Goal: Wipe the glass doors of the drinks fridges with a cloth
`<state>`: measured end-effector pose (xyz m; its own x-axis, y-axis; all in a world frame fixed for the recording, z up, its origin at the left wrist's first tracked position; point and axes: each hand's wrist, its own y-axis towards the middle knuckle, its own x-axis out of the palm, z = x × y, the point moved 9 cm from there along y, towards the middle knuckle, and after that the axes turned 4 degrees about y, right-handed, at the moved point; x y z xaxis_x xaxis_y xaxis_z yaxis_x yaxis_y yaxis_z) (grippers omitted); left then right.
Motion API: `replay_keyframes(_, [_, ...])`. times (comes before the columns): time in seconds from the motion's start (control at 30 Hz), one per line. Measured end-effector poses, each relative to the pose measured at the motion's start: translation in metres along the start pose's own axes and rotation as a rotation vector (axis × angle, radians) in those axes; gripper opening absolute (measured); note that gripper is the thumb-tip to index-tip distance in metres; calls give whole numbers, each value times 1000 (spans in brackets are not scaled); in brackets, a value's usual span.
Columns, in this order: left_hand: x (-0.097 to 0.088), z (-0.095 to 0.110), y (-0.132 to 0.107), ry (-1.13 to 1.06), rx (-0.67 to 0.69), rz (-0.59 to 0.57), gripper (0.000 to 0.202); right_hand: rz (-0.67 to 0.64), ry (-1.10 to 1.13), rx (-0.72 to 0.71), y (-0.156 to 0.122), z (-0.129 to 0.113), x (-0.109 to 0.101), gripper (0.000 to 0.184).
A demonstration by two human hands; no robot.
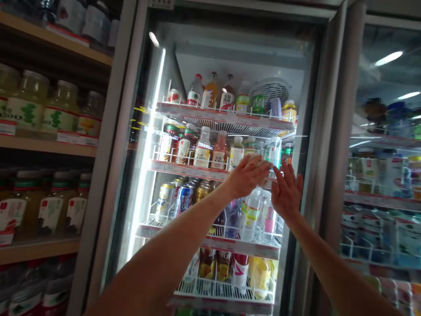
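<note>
Past the wooden shelf (46, 146) of glass jars (28, 103), the left hand (246, 175) reaches up to the glass door of a drinks cooler (158, 87), its back showing and its fingers curled together; whether it grips anything, I cannot tell. Just beside it, the right hand (287, 189) stands open with fingers spread upward, holding nothing, in front of bottled drinks (203, 149) on the cooler's wire shelf (187, 169).

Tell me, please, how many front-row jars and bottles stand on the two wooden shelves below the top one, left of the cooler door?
Jars of pale yellow liquid: 4
White-labelled bottles of amber liquid: 3
Total: 7
</note>
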<state>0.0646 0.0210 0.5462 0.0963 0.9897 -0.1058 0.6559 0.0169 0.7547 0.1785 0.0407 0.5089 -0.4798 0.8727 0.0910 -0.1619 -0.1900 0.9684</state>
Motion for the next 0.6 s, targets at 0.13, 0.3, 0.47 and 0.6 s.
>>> replay_keyframes(0.13, [-13,-61,-3,49,-204,14,41,3,10,9,-1,2,0,52])
replay_keyframes(0.3, [-38,-132,-21,118,-609,138,43,2,4,21,0,-1,0,52])
replay_keyframes(0.47, [-9,-42,4,82,-103,34,41,12,-12,0,0,-3,-1,51])
replay_keyframes(0.6, [-22,-92,-2,97,-192,33,40,26,-36,-5,0,-3,0,51])
